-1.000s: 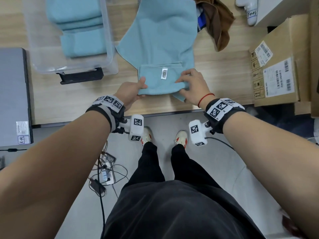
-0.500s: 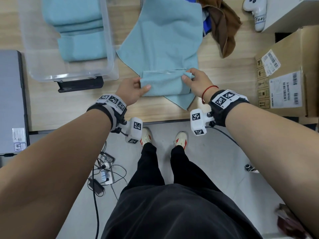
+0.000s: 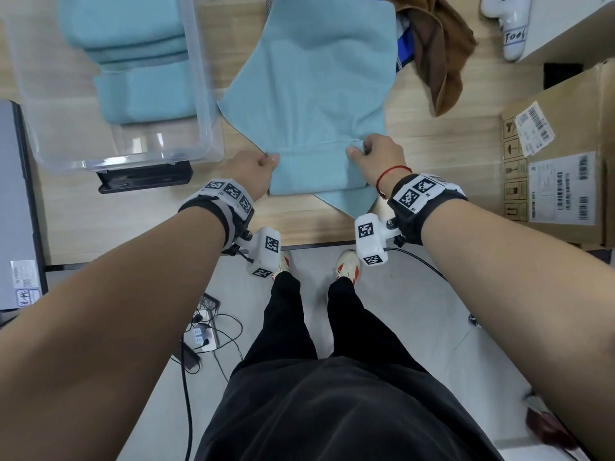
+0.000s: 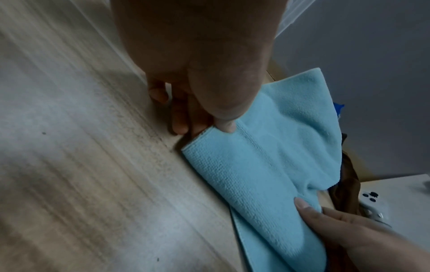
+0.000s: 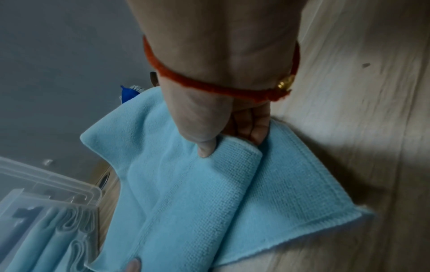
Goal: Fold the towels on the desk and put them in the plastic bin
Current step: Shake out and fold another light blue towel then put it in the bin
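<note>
A light blue towel (image 3: 319, 94) lies spread on the wooden desk (image 3: 442, 151), its near end rolled into a fold (image 3: 309, 174). My left hand (image 3: 256, 168) pinches the fold's left end between thumb and fingers (image 4: 223, 125). At the fold's right end my right hand (image 3: 376, 158) pinches it the same way, thumb on top (image 5: 204, 149). The clear plastic bin (image 3: 199, 94) stands at the back left and holds folded blue towels (image 3: 139, 81). In the right wrist view the bin (image 5: 53, 185) shows at the lower left.
A brown cloth (image 3: 439, 54) and something blue lie behind the towel on the right. A cardboard box (image 3: 562, 161) stands at the right, a grey laptop (image 3: 16, 201) at the left, a black flat object (image 3: 143, 178) under the bin's front. The desk edge runs just below my wrists.
Both hands have carried the folded end away from me, rolling it further over the towel; the white label that showed on the fold a second ago is now hidden.
</note>
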### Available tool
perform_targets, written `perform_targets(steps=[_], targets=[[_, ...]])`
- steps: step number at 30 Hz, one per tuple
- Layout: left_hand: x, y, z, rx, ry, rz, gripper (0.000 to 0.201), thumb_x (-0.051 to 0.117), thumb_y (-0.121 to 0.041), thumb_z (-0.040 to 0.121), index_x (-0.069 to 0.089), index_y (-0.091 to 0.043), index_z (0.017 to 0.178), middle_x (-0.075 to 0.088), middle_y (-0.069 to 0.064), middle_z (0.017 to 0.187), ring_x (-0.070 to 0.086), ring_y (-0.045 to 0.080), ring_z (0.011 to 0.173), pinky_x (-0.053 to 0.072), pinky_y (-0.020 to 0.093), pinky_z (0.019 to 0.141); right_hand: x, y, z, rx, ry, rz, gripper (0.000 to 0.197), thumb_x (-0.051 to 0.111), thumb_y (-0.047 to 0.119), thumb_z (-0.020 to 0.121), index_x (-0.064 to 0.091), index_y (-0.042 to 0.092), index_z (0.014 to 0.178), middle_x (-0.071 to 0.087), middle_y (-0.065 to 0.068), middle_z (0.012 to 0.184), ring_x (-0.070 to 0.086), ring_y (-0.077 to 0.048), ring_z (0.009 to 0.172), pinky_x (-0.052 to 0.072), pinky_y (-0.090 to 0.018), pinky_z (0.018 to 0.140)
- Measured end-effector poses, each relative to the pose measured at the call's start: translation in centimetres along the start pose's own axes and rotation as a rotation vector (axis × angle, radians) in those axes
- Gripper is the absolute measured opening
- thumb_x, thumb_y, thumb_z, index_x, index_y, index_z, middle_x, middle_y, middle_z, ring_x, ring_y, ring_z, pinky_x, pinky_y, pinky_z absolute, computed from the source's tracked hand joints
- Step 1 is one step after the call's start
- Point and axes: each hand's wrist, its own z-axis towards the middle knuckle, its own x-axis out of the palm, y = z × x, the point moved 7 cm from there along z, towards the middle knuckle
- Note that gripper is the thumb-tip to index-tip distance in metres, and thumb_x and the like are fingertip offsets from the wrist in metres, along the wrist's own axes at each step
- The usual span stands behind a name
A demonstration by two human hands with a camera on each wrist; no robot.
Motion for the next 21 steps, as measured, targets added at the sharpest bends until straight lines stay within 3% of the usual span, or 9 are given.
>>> perform_targets(steps=[3, 7, 10, 12, 15, 21], targets=[[-0.3, -0.4, -0.1, -0.047, 0.001, -0.008, 0.052, 0.038, -0.056, 0.095, 0.037, -0.019, 0.057, 0.044, -0.002, 0.055, 0.047, 0.019, 0.054, 0.035, 0.028, 0.054, -0.3, 0.3, -0.2, -0.019, -0.045, -0.004, 0.034, 0.062, 0.036, 0.089, 0.049, 0.012, 0.111, 0.06, -0.007, 0.1, 0.054, -0.028, 0.089, 0.044, -0.033, 0.079], [-0.5, -1.0, -0.3, -0.059, 0.014, 0.056, 0.05, 0.038, -0.052, 0.097, 0.045, -0.017, 0.063, 0.051, 0.0, 0.061, 0.05, 0.018, 0.056, 0.032, 0.027, 0.051, -1.0, 3.8, -1.2, -0.406, -0.161, -0.235, 0.037, 0.06, 0.02, 0.084, 0.049, 0.013, 0.118, 0.051, -0.011, 0.118, 0.052, -0.033, 0.103, 0.046, -0.041, 0.083], [-0.7, -1.2, -0.8, -0.05, -0.007, 0.051, 0.047, 0.037, -0.049, 0.099, 0.046, -0.015, 0.068, 0.05, 0.001, 0.062, 0.047, 0.015, 0.054, 0.029, 0.027, 0.049, 0.6, 6.2, -2.1, -0.593, -0.089, -0.432, 0.046, 0.059, 0.041, 0.086, 0.051, 0.022, 0.127, 0.052, -0.002, 0.126, 0.045, -0.027, 0.117, 0.035, -0.042, 0.091], [-0.7, -1.3, -1.1, -0.039, -0.03, 0.049, 0.045, 0.037, -0.046, 0.1, 0.048, -0.013, 0.071, 0.05, 0.001, 0.063, 0.044, 0.014, 0.053, 0.027, 0.028, 0.048, 1.9, 6.5, -2.0, -0.595, -0.021, -0.555, 0.052, 0.055, 0.053, 0.087, 0.048, 0.027, 0.132, 0.051, 0.002, 0.129, 0.041, -0.025, 0.122, 0.028, -0.043, 0.094], [-0.7, -1.4, -1.4, -0.024, -0.064, 0.037, 0.044, 0.036, -0.043, 0.101, 0.052, -0.012, 0.076, 0.049, -0.001, 0.062, 0.043, 0.012, 0.053, 0.026, 0.027, 0.047, 2.5, 6.5, -1.6, -0.575, 0.005, -0.65, 0.053, 0.053, 0.057, 0.088, 0.049, 0.026, 0.131, 0.052, 0.0, 0.126, 0.038, -0.027, 0.121, 0.026, -0.045, 0.093], [0.3, -0.6, -0.8, 0.009, -0.096, -0.037, 0.044, 0.037, -0.041, 0.101, 0.039, -0.016, 0.065, 0.046, -0.002, 0.061, 0.043, 0.015, 0.055, 0.029, 0.028, 0.05, 1.6, 6.4, -1.6, -0.543, -0.05, -0.718, 0.054, 0.054, 0.062, 0.085, 0.059, 0.018, 0.116, 0.055, -0.004, 0.116, 0.039, -0.03, 0.116, 0.027, -0.045, 0.092]])
